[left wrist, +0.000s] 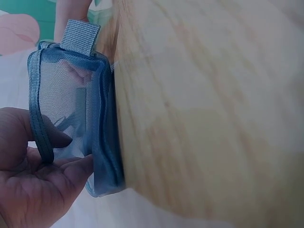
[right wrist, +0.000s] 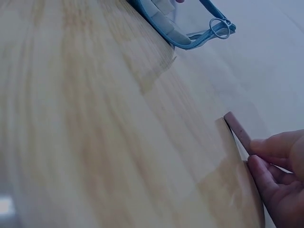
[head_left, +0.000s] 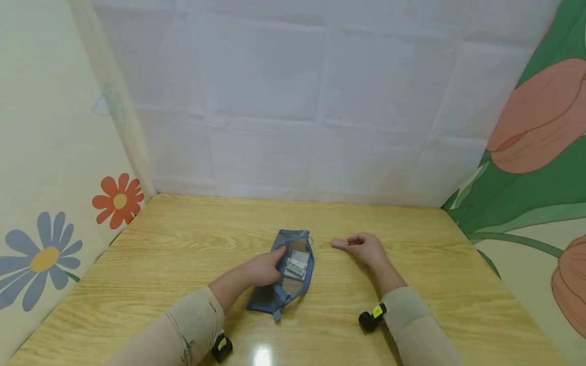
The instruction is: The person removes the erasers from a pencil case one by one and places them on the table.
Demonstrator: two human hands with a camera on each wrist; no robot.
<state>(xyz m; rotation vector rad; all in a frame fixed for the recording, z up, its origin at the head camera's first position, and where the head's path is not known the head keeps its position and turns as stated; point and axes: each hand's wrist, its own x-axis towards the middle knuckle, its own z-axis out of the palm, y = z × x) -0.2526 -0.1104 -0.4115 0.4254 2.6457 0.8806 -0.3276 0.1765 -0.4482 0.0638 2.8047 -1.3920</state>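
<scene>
Head view: blue mesh pouch (head_left: pixel 262 300) sits on the wood-grain tabletop (head_left: pixel 206 223), its zipped mouth gaping, and serves as landmark here. Left hand (head_left: pixel 265 268) at the pouch's left side, grasping its rim; left wrist view shows thumb and fingers to either side of the blue edging band. Inside the pouch, several small pale pieces (head_left: pixel 296 267), one with a greenish face; exact number cannot be told. Fabric tab (head_left: pixel 276 315) at the pouch's near end; thin ring (right wrist: pixel 220 28) on the zipper at its far end, clearest in the right wrist view. Right hand (head_left: pixel 366 249) to the right of the pouch, well clear of it, pinching a small pink block (head_left: pixel 339 244) between thumb and fingers. Block's free end points toward the pouch, a stretch of bare wood between the two. Right wrist view sets the block low over the tabletop; whether it touches cannot be told. Both forearms in beige sleeves (head_left: pixel 412 312), nearer the wearer than the pouch, each with a small black device (head_left: pixel 372 318) at the wrist. Beyond the pouch, a creased white cloth (head_left: pixel 274 101); far to its left, a panel with a red flower (head_left: pixel 114 202); far to its right, large pink blooms (head_left: pixel 535 112) among green leaves.
</scene>
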